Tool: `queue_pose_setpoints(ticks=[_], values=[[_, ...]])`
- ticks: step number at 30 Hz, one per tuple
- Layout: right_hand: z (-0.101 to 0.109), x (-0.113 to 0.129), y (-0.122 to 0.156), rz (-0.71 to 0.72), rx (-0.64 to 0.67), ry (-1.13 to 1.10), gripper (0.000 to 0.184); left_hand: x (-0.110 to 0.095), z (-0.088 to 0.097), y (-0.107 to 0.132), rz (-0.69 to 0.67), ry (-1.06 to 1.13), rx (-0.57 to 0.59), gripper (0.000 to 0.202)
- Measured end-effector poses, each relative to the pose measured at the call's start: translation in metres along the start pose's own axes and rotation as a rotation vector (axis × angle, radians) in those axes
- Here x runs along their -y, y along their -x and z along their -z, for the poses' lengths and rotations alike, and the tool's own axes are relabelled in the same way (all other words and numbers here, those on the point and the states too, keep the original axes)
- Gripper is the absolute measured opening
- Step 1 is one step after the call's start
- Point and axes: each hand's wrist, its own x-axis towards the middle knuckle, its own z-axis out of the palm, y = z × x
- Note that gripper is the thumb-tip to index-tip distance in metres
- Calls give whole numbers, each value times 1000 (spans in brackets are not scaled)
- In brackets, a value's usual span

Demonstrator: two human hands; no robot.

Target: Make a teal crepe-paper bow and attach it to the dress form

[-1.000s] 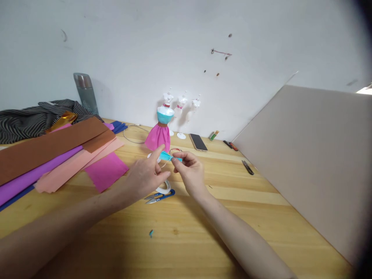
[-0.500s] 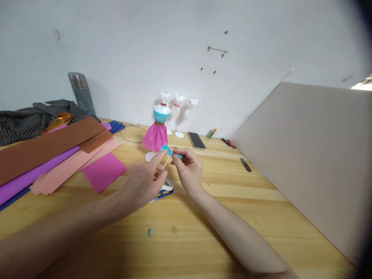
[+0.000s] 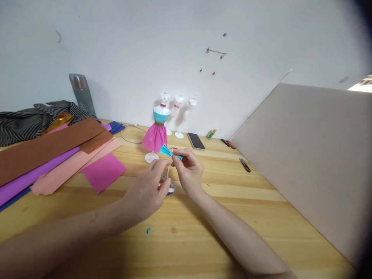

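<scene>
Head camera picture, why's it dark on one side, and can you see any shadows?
In the head view, the right edge fades into a blurry black curve, cause unclear; in the head view, a soft shadow falls on the wall beside the bottle; also in the head view, the table darkens along the right arm.

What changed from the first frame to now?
The left hand drew down toward the wearer, away from the turquoise paper's left end, and now hides most of the blue snips. No clear grab or release. The right hand still pinches the paper; pink-skirted form and phone stayed.
</scene>
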Motion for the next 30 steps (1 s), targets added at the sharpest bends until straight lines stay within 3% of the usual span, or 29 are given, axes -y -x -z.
queue_pose_setpoints(ticks=[3,6,10,16,23,30], values=[[2,0,-2,30,-18,2,6,4,-3,2,28,26,50,25],[4,1,-3,114,-52,7,4,7,-6,1,116,273,82,23],[6,6,-4,225,-117,2,4,4,-4,-5,312,652,35,14],[10,19,-8,301,-183,-55,8,-6,7,-12,606,984,12,20],[13,35,-8,340,-231,-55,9,-7,8,-8,677,1179,152,11],[13,43,-5,413,-210,-124,18,-8,5,-7,774,1247,155,16]])
